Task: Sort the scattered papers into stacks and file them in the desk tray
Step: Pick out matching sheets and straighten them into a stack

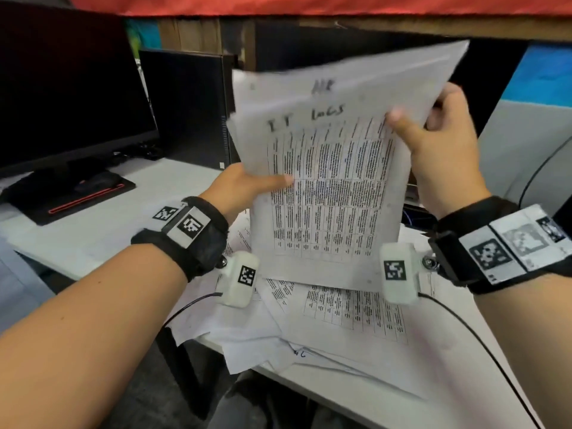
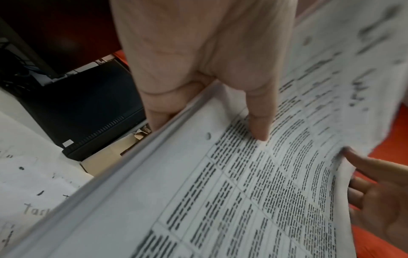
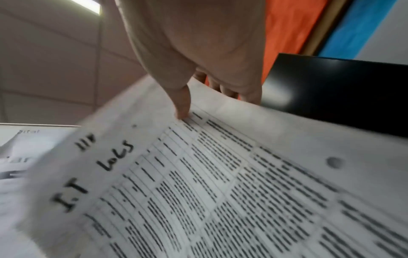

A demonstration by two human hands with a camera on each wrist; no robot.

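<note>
Both hands hold up a bundle of printed sheets (image 1: 328, 193) above the desk. The front sheet carries a table and handwritten "I.T logs"; a sheet behind it is headed "HR". My left hand (image 1: 247, 181) pinches the bundle's left edge, thumb on the front (image 2: 258, 122), fingers behind. My right hand (image 1: 433, 131) pinches the upper right edge, thumb on the printed face (image 3: 183, 108), fingers behind. More loose papers (image 1: 340, 317) lie scattered on the white desk (image 1: 387, 391) under the bundle. No desk tray shows in any view.
A dark monitor (image 1: 68, 94) on its stand sits at the left, with a black computer case (image 1: 188, 106) beside it. A black cable (image 1: 483, 342) trails from my right wrist across the desk. A red cloth (image 1: 309, 4) hangs overhead.
</note>
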